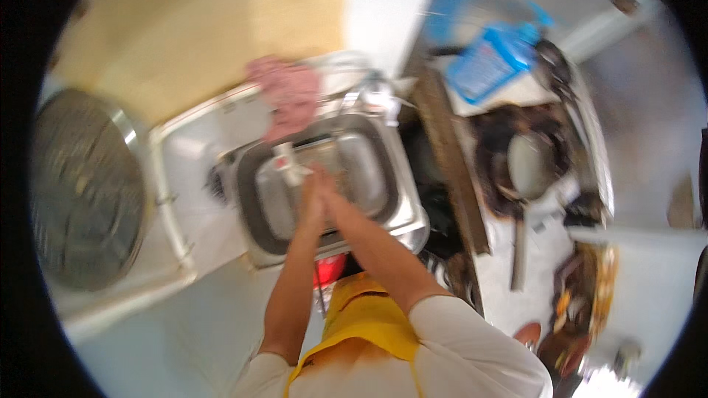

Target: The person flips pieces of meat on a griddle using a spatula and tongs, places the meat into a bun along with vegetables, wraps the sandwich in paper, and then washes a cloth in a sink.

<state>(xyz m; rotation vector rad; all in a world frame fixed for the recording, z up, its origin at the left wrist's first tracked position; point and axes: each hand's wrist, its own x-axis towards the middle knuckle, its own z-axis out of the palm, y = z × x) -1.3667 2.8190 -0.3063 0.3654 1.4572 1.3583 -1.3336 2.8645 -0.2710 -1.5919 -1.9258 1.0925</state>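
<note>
Both arms reach forward over a metal sink [406, 199]. My left hand [311, 193] and my right hand [327, 185] are close together, seemingly touching, above the basin. Just beyond them is a white tap or spout [289, 165] with a small red mark. Blur hides the fingers, so whether either hand grips anything cannot be told. A pink cloth [290, 94] hangs over the far left rim of the sink, near a shiny metal item [368, 94] at the back corner.
A large round metal tray or lid [88, 193] stands at the left. To the right are a brown ledge [451, 160], a blue pump bottle [489, 61] and a long-handled pan [531, 166] on a dark burner. A red object [330, 270] lies below the sink's near edge.
</note>
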